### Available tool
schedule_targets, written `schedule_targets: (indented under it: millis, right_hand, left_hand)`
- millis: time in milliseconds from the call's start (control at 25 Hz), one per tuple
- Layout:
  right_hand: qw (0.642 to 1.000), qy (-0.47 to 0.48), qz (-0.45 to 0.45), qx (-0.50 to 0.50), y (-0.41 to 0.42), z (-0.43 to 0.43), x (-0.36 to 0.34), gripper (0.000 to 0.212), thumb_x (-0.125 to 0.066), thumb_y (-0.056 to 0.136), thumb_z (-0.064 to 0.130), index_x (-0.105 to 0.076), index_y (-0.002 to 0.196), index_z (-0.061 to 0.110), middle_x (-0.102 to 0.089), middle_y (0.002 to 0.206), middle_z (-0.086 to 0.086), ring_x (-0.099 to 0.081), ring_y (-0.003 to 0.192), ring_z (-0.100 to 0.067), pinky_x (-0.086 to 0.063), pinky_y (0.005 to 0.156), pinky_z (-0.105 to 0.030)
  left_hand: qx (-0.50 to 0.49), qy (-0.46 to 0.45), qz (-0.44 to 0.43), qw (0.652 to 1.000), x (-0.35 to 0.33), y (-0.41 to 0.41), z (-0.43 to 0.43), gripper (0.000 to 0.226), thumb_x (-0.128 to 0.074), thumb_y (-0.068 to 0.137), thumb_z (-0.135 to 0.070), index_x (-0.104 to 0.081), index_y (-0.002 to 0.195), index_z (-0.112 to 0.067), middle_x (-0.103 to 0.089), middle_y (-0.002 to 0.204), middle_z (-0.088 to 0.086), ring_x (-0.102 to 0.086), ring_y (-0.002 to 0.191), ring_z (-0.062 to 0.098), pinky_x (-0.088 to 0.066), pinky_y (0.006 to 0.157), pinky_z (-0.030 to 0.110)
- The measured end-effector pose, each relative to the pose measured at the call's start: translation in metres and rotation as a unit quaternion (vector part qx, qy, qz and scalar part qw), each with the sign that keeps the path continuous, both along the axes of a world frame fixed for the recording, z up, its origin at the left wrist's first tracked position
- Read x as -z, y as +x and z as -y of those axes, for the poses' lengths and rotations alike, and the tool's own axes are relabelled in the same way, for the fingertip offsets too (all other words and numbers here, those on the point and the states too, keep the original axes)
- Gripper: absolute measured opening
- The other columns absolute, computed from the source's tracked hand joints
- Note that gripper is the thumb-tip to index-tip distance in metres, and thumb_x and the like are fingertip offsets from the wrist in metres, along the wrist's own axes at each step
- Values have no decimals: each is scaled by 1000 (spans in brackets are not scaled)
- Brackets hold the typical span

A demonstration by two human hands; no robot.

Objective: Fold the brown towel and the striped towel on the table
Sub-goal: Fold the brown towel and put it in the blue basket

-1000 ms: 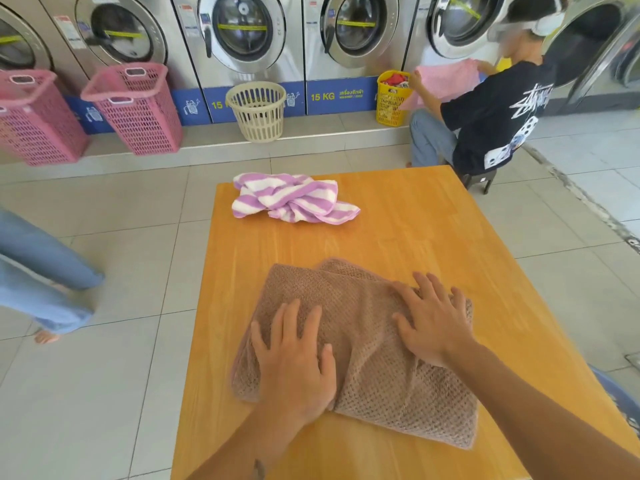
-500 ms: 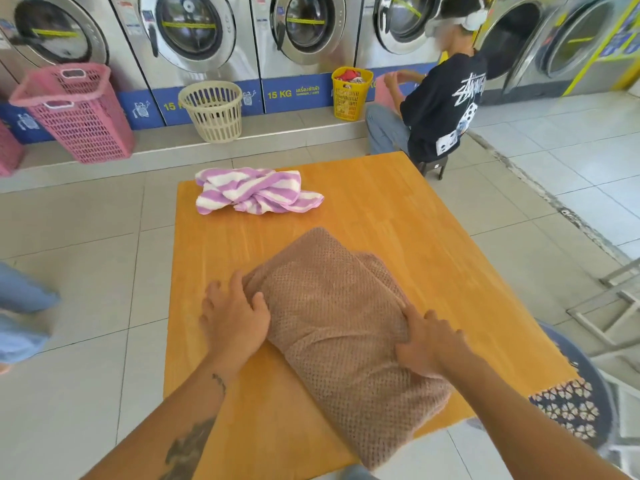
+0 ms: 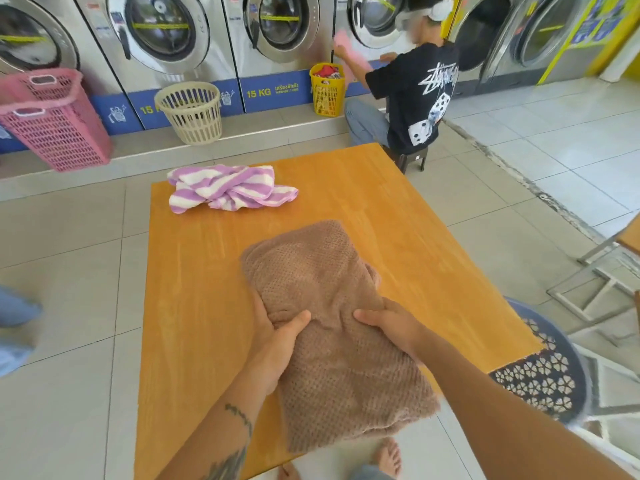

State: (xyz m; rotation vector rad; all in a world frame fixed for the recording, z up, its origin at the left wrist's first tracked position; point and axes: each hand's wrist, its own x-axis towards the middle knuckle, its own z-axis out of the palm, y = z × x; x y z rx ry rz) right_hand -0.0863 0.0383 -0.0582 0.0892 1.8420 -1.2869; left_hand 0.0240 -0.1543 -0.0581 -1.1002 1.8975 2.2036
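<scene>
on table, both hands pinching brown towel: left hand, right hand; fingers hidden beneath.

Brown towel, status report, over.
Left hand and right hand both grip the folded brown towel, near end overhanging the table. Striped towel crumpled, untouched. Nothing obstructing.

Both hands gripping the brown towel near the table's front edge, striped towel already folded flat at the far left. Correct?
Not quite. The head view shows the striped towel lying crumpled in a loose heap at the far left of the table, not folded flat. The rest holds: the left hand and right hand both grip the brown towel near the front edge.
</scene>
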Motion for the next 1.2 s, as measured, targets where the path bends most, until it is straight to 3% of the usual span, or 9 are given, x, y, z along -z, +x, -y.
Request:
schedule_targets:
  millis: [240,360,480,600,720,840,920,1080,1200]
  right_hand:
    - [987,-117,-96,60,19,-67,4,83,-77,80,32,-24,141,51,-48,140,9,-57,118,-17,-52,97,-45]
    - [972,-127,-198,24,3,-124,-4,91,-67,89,15,-15,144,65,-18,154,31,-33,138,-2,-37,106,-24]
    - [961,-89,-260,-24,-26,-192,-11,80,-59,91,6,-29,146,57,-14,150,37,-23,131,18,-28,90,3]
    - [964,-65,-256,-4,-54,-259,-13,75,-55,87,4,-41,141,55,-22,132,44,-32,122,16,-33,93,-8]
    - [965,-65,-252,25,-75,-318,-21,70,-52,87,2,-49,135,53,-35,137,35,-44,115,18,-47,87,-12]
    - [961,-30,-263,83,-105,-370,-24,68,-53,84,1,-55,129,52,-54,135,15,-58,120,-16,-53,96,-37]
    - [960,-5,-247,132,-129,-404,-20,66,-53,84,-2,-58,126,50,-61,126,14,-63,109,-21,-56,89,-36]
    - [969,37,-172,175,-167,-463,-3,62,-55,86,-1,-60,125,46,-53,137,11,-56,117,-13,-50,92,-30]
    - [975,93,-113,167,-200,-499,34,60,-57,87,1,-57,133,40,-50,135,8,-51,113,-14,-44,75,-17]
  left_hand:
    - [102,-163,-79,978,-2,-18,-59,99,-70,90,-32,5,140,-72,-13,164,-19,-31,144,8,-33,117,47]
    - [101,-188,-99,972,-3,-34,-107,87,-64,95,-20,-11,145,-66,-20,162,-19,-31,144,5,-35,117,43]
    - [103,-219,-106,964,-4,-57,-176,74,-61,97,-15,-26,148,-55,-29,159,-17,-36,141,2,-36,117,38]
    - [125,-228,-101,960,-9,-88,-243,68,-61,97,-17,-31,147,-53,-30,158,-15,-37,140,4,-37,115,33]
    - [146,-185,-100,967,-19,-115,-294,71,-65,94,-21,-31,144,-58,-35,156,-12,-44,135,7,-43,112,41]
    - [198,-127,-107,966,-29,-154,-338,82,-75,87,-22,-29,142,-62,-37,153,-12,-49,131,9,-46,108,44]
    - [246,-113,-97,958,-26,-184,-368,92,-79,83,-22,-24,144,-62,-33,155,-14,-45,134,9,-43,111,43]
    - [315,-89,-78,942,2,-235,-430,99,-76,83,-18,-14,148,-61,-26,156,-18,-41,137,6,-40,113,37]
    - [313,-103,-13,944,39,-266,-468,94,-70,88,-17,-11,153,-52,-35,143,-17,-51,118,2,-46,91,13]
